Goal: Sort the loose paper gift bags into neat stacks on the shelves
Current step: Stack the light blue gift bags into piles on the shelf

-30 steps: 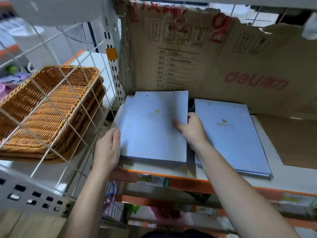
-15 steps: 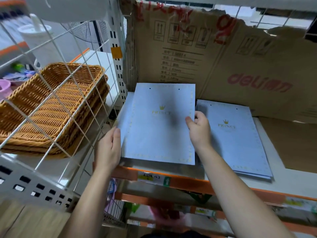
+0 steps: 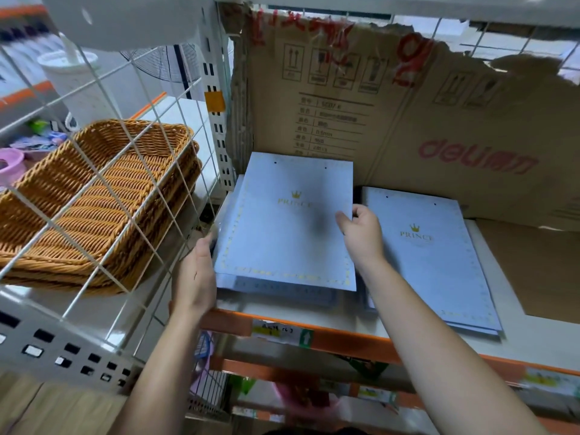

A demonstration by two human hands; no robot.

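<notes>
While wicker baskets [image 3: 94, 199] sit off to its left behind wire mesh, the left hand [image 3: 196, 274] presses flat, fingers straight, against the left edge of a pale blue stack [image 3: 282, 295]. Atop it, the top gift bag [image 3: 282, 233] lies askew, its right edge pinched by the right hand [image 3: 361, 237]. Just right of that hand rests a second stack [image 3: 439, 271].

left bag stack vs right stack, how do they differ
The left stack is uneven, top bag offset; the right stack looks squarer. The left hand presses the left stack and the right hand pinches its top bag; neither holds the right stack. Both: pale blue, gold crown.
</notes>
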